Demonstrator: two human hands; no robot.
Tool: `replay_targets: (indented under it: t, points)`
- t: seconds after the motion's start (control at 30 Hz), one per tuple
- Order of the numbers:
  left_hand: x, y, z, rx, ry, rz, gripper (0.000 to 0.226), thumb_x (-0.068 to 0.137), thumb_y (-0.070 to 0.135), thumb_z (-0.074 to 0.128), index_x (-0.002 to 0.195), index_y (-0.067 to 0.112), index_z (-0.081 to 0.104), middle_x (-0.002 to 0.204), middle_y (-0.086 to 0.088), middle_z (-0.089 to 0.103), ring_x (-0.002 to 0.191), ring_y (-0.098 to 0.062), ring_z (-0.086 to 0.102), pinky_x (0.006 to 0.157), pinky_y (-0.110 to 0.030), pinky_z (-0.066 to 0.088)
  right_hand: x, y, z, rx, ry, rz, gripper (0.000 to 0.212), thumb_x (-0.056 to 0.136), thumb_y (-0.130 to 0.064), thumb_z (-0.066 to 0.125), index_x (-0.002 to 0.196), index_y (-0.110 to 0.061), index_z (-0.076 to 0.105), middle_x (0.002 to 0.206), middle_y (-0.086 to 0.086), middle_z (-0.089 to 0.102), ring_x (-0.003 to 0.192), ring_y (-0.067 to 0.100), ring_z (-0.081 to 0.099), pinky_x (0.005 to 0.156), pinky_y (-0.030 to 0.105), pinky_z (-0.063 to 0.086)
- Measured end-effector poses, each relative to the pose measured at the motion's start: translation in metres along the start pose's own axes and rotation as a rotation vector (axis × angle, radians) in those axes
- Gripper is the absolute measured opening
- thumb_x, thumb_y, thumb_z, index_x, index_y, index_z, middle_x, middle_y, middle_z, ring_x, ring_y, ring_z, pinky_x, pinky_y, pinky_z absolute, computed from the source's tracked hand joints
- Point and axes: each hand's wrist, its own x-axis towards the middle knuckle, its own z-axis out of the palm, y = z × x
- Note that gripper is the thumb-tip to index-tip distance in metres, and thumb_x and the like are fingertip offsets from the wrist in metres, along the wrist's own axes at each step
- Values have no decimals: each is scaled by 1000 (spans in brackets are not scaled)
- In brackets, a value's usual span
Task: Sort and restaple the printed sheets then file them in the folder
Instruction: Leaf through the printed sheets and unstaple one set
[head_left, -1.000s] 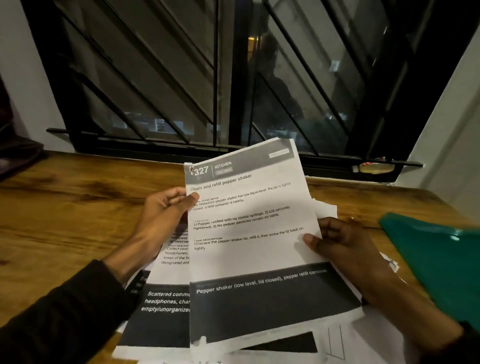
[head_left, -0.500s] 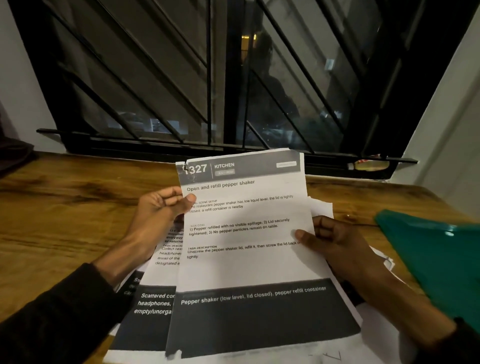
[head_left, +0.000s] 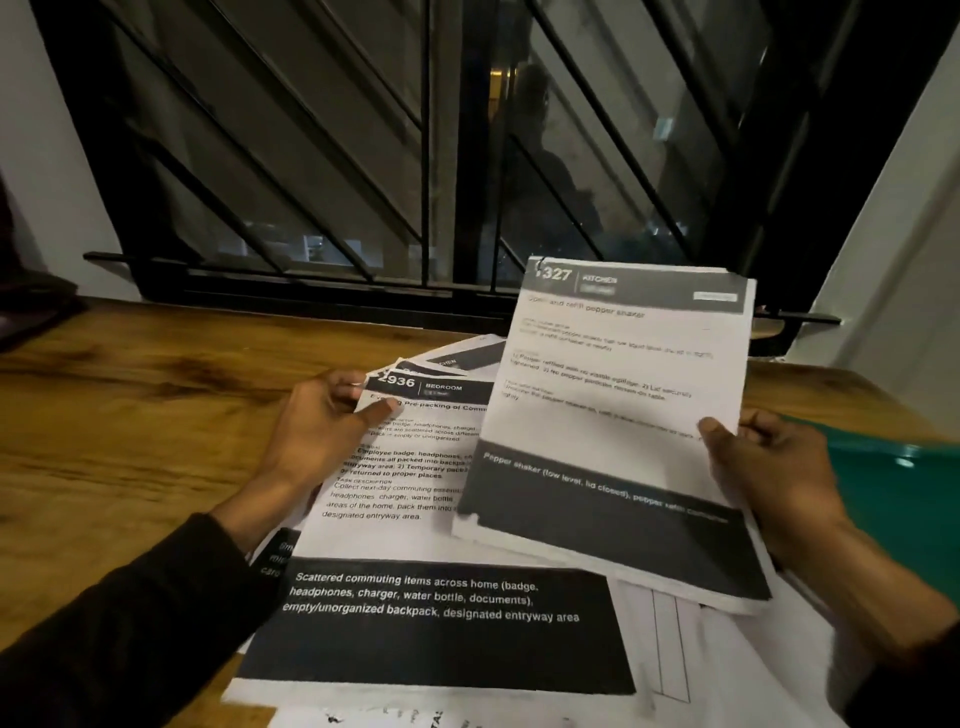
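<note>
Here, a wooden desk (head_left: 130, 415) runs under a dark barred window (head_left: 415, 156). A spread of printed sheets (head_left: 431, 545) lies at the desk's near edge, the top one headed "2936 BEDROOM". Green folder (head_left: 893, 499) at the right edge, partly under the right forearm. A second sheaf, the "327 KITCHEN" sheets (head_left: 613, 415), is raised and tilted over the spread's right part. Right hand (head_left: 769, 467) pinches that sheaf's right edge, thumb on top. Left hand (head_left: 322, 421) pinches the bedroom sheet's upper-left corner, thumb on the print. Both sleeves dark.
</note>
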Motion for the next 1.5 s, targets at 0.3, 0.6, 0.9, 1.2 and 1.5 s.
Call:
replay_targets:
  t: [0.3, 0.6, 0.9, 1.2, 1.5]
  points:
    - [15, -6, -10, -97, 30, -24, 27, 79, -6, 74, 94, 15, 67, 83, -3, 70, 78, -16, 66, 74, -26, 54, 14, 4, -3, 141, 201, 58, 18, 91, -10, 63, 109, -6, 66, 101, 5, 67, 80, 14, 62, 83, 27, 49]
    - [24, -6, -19, -175, 243, -19, 9, 89, -5, 63, 96, 0, 67, 90, -1, 67, 81, -5, 62, 59, -4, 47, 35, -4, -35, 79, 248, -52, 21, 91, -9, 64, 111, -7, 68, 110, 9, 69, 101, 27, 66, 96, 40, 50]
    - [29, -6, -31, -228, 288, 4, 20, 91, -4, 61, 83, 15, 62, 87, 3, 64, 80, -4, 60, 71, -16, 44, 35, -2, -35, 20, 197, -81, 21, 92, -5, 61, 111, 3, 63, 107, 15, 67, 89, 24, 63, 77, 25, 51]
    - [39, -10, -61, -201, 378, 14, 29, 95, 0, 55, 78, 23, 53, 80, 3, 57, 68, -7, 55, 68, -22, 51, 43, -1, -47, 167, 247, -2, 7, 94, -9, 60, 97, -9, 66, 95, 3, 66, 73, 3, 56, 60, 7, 49]
    - [59, -40, -99, -184, 361, -27, 26, 89, 5, 61, 75, 26, 60, 78, 6, 63, 76, -16, 58, 84, -40, 49, 43, -10, -59, 229, 221, 77, 30, 95, -7, 56, 124, 2, 57, 112, 6, 60, 71, 5, 54, 42, 5, 45]
